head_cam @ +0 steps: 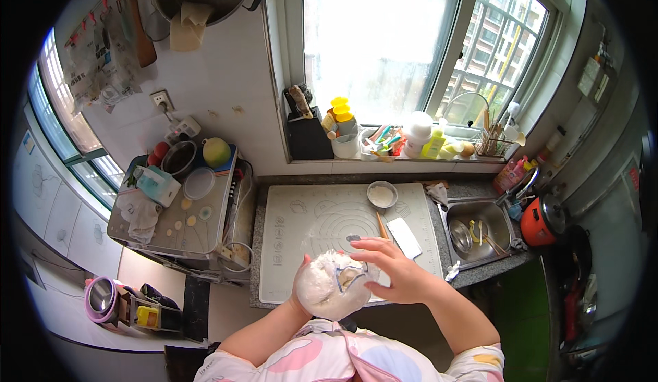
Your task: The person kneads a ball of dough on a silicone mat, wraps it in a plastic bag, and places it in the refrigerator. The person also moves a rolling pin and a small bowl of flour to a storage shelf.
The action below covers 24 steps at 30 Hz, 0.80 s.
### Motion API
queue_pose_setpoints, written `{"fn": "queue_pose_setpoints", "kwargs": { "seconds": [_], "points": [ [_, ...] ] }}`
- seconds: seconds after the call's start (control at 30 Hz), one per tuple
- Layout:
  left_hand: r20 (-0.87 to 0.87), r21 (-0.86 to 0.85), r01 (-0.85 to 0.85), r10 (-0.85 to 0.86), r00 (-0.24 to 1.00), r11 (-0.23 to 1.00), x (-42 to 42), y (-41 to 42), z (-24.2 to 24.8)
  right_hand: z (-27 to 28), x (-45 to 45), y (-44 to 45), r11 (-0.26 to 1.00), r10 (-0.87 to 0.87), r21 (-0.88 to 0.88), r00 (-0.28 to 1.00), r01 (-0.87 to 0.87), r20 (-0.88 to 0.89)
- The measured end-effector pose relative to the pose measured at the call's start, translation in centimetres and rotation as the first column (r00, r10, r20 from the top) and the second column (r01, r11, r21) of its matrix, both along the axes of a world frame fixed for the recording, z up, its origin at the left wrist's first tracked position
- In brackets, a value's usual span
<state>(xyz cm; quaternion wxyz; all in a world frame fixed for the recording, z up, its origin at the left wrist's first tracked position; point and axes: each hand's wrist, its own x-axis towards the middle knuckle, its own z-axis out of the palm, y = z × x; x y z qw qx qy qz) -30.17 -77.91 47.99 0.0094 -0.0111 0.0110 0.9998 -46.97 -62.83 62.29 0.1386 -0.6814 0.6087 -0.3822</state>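
Observation:
My left hand (302, 284) holds a clear plastic bag of white contents (329, 289), perhaps flour or dough, close in front of my body. Over the bag's right side, my right hand (393, 269) has its fingers spread near the opening; whether its lower fingers touch the plastic is unclear. Beyond both hands lies a pale silicone baking mat (293, 238) with printed circles. A small bowl of white powder (382, 195) stands at the mat's far edge. A wooden rolling pin (381, 225) lies partly hidden behind my right hand, beside a white dough scraper (404, 237).
To the right, a steel sink (455, 261) holds a bowl and utensils, with a red rice cooker (538, 221) beyond. Containers and a black knife block (309, 138) line the windowsill. A side table (205, 243) at left bears a melon (216, 152) and a pot (179, 159).

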Motion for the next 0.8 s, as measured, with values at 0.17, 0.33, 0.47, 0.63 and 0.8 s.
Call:
{"fn": "queue_pose_setpoints", "kwargs": {
  "seconds": [0.17,0.33,0.47,0.63,0.8],
  "points": [
    [0.078,-0.075,-0.022,0.028,0.997,0.997,0.0,-0.1,0.6,0.1,0.1,-0.8,0.942,0.194,0.336,0.851,-0.022,-0.488],
    [0.015,-0.05,0.033,-0.032,0.999,0.998,-0.3,-0.5,0.7,0.7,-1.0,-1.4,0.959,0.271,0.175,0.907,-0.224,-0.324],
    [-0.057,0.038,0.135,-0.132,0.99,0.99,-0.3,-0.5,-1.5,1.4,0.5,-2.9,0.902,0.346,0.395,0.841,-0.175,-0.417],
    [-0.152,0.159,0.178,-0.154,0.976,0.971,-0.4,-0.4,-2.7,-0.3,0.4,-4.4,0.908,0.404,0.358,0.688,-0.219,-0.603],
    [0.031,-0.031,0.061,-0.06,0.998,0.998,-0.5,-0.7,-1.8,-0.6,0.1,-4.9,0.928,0.201,0.372,0.855,-0.011,-0.477]
  ]
}}
